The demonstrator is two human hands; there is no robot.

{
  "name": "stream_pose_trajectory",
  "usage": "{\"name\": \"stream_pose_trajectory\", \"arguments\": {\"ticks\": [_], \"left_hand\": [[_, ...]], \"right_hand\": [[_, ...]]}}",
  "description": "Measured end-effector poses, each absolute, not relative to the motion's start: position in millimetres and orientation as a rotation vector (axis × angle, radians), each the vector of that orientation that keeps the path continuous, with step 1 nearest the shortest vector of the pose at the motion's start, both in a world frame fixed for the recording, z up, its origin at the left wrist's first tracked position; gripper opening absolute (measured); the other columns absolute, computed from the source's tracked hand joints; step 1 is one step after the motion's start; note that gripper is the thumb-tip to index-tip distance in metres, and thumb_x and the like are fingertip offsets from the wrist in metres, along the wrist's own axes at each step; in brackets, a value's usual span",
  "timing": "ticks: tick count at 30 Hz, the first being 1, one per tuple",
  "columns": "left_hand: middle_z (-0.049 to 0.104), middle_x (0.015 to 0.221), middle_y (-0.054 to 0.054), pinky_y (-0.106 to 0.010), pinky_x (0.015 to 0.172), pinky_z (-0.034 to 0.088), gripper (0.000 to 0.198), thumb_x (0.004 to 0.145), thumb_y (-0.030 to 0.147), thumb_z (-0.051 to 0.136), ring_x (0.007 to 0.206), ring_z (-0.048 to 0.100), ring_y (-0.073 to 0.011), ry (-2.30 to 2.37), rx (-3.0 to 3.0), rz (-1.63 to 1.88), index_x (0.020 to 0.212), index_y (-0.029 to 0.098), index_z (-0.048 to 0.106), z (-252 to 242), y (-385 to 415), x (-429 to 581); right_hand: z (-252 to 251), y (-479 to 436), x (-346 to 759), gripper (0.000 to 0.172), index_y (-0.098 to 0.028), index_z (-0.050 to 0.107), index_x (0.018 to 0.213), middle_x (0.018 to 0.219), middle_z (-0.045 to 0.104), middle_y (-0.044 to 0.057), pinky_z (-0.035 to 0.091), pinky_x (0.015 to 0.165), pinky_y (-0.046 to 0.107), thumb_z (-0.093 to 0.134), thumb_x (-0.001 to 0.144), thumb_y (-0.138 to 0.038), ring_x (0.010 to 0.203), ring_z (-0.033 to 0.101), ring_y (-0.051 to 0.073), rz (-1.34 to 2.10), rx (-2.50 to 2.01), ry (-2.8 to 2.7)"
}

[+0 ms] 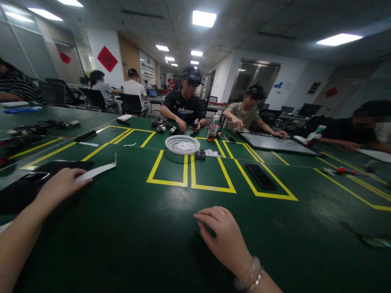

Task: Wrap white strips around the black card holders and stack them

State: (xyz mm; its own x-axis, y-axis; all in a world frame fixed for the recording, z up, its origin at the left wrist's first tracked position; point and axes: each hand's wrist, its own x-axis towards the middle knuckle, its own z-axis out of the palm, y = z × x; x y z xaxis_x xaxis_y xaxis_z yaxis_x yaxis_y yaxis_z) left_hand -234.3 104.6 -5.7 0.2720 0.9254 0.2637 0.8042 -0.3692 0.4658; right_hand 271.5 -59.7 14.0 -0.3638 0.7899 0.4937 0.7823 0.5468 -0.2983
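Green table (147,233) with yellow tape boxes, open-plan workroom behind it, ceiling lights on.

Left hand (60,185) is out to my left, fingers stretched forward and close together. Its fingertips meet the near end of a white strip (96,170). I can't tell whether it's pinching the strip or only touching it. The strip lies flat and runs away to the right, far end curled up. Its near end is over a black sheet (55,167) at the left edge of the table.

Right hand (222,235) is palm down on bare table, near centre, well apart from the strip. Fingers are loosely curled, fingertips on the surface, holding nothing. Ring (222,213) on one finger, bracelet (249,275) on the wrist.

Further out: a black phone (260,176) lies flat across a tape line, right of centre. A white round grille (182,144) sits at the far end of the tape boxes, with a small black part (200,154) just beside it.

Across the table, a person in a black shirt (186,108) has both hands on small parts. Next to them, a person in a grey shirt (245,112) works at a flat panel (275,143).
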Motion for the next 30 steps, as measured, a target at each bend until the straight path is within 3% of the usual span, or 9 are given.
{"name": "stream_pose_trajectory", "arguments": {"ticks": [3, 6, 9, 15, 20, 23, 26, 28, 30], "left_hand": [[0.063, 0.104, -0.014, -0.044, 0.081, 0.045, 0.063, 0.079, 0.063, 0.055, 0.101, 0.057, -0.0363, 1.81, 2.188, 0.627, 0.113, 0.012, 0.069, 7, 91, -172], [0.059, 0.117, -0.007, -0.035, 0.089, 0.048, 0.048, 0.085, 0.056, 0.06, 0.104, 0.058, -0.0265, 1.485, 2.304, 0.53, 0.119, 0.022, 0.067, 13, 62, -101], [0.057, 0.115, -0.006, -0.032, 0.085, 0.049, 0.036, 0.087, 0.042, 0.063, 0.101, 0.059, -0.0248, 1.067, 2.387, 0.35, 0.121, 0.027, 0.065, 12, 24, -45], [0.055, 0.117, -0.005, -0.029, 0.078, 0.049, 0.042, 0.084, 0.036, 0.071, 0.095, 0.061, -0.0226, 0.831, 2.403, 0.283, 0.125, 0.033, 0.062, 7, -10, -11], [0.054, 0.134, -0.006, -0.036, 0.101, 0.044, 0.055, 0.092, 0.057, 0.057, 0.12, 0.053, -0.0271, 1.177, 2.463, 0.356, 0.138, 0.028, 0.054, 11, 36, -57], [0.052, 0.138, -0.016, -0.047, 0.11, 0.033, 0.072, 0.092, 0.064, 0.038, 0.128, 0.046, -0.034, 1.768, 2.432, 0.519, 0.136, 0.009, 0.055, 10, 72, -119], [0.056, 0.124, -0.03, -0.073, 0.098, 0.016, 0.091, 0.075, 0.075, 0.042, 0.13, 0.03, -0.0573, 2.162, 2.259, 0.58, 0.121, -0.002, 0.061, -3, 95, -196], [0.067, 0.09, -0.021, -0.07, 0.088, 0.019, 0.084, 0.058, 0.081, 0.052, 0.124, 0.037, -0.0579, 2.42, 2.024, 0.592, 0.095, 0.007, 0.068, -19, 105, -243], [0.062, 0.062, -0.015, -0.066, 0.078, 0.021, 0.073, 0.052, 0.08, 0.057, 0.123, 0.038, -0.0582, 2.479, 1.92, 0.655, 0.074, 0.01, 0.064, -34, 112, -278]], "right_hand": [[14, -61, 270, 0.029, -0.026, 0.067, 0.112, 0.108, 0.071, 0.006, 0.048, 0.094, 0.047, 0.058, 0.089, -0.012, 0.101, 0.064, 0.023, 0.026, -1.2, -2.223], [14, -63, 268, 0.029, -0.028, 0.066, 0.112, 0.122, 0.067, 0.006, 0.043, 0.102, 0.049, 0.061, 0.087, -0.013, 0.113, 0.061, 0.024, 0.04, -1.144, -2.289], [14, -66, 265, 0.025, -0.029, 0.064, 0.107, 0.134, 0.061, 0.003, 0.035, 0.11, 0.05, 0.072, 0.083, -0.023, 0.125, 0.054, 0.025, 0.136, -1.142, -2.369], [13, -69, 260, 0.024, -0.028, 0.06, 0.104, 0.11, 0.072, -0.004, 0.032, 0.11, 0.046, 0.07, 0.085, -0.017, 0.102, 0.066, 0.017, 0.397, -1.179, -2.431], [15, -62, 268, 0.023, -0.027, 0.065, 0.106, 0.1, 0.074, 0.001, 0.047, 0.092, 0.041, 0.066, 0.085, -0.019, 0.091, 0.068, 0.02, 0.429, -1.235, -2.188], [16, -53, 277, 0.018, -0.023, 0.068, 0.103, 0.097, 0.073, 0.005, 0.052, 0.082, 0.037, 0.066, 0.087, -0.032, 0.09, 0.068, 0.022, 0.574, -1.289, -1.764], [17, -45, 283, 0.032, -0.02, 0.068, 0.102, 0.097, 0.074, 0.006, 0.055, 0.081, 0.035, 0.073, 0.081, -0.044, 0.088, 0.069, 0.021, 0.854, -1.239, -1.267], [17, -42, 286, 0.04, -0.019, 0.069, 0.104, 0.099, 0.075, 0.006, 0.056, 0.08, 0.032, 0.078, 0.076, -0.046, 0.086, 0.07, 0.019, 0.966, -1.208, -1.009], [17, -40, 288, 0.045, -0.02, 0.07, 0.105, 0.1, 0.076, 0.005, 0.057, 0.076, 0.027, 0.082, 0.071, -0.046, 0.083, 0.07, 0.017, 1.036, -1.198, -0.836]]}}
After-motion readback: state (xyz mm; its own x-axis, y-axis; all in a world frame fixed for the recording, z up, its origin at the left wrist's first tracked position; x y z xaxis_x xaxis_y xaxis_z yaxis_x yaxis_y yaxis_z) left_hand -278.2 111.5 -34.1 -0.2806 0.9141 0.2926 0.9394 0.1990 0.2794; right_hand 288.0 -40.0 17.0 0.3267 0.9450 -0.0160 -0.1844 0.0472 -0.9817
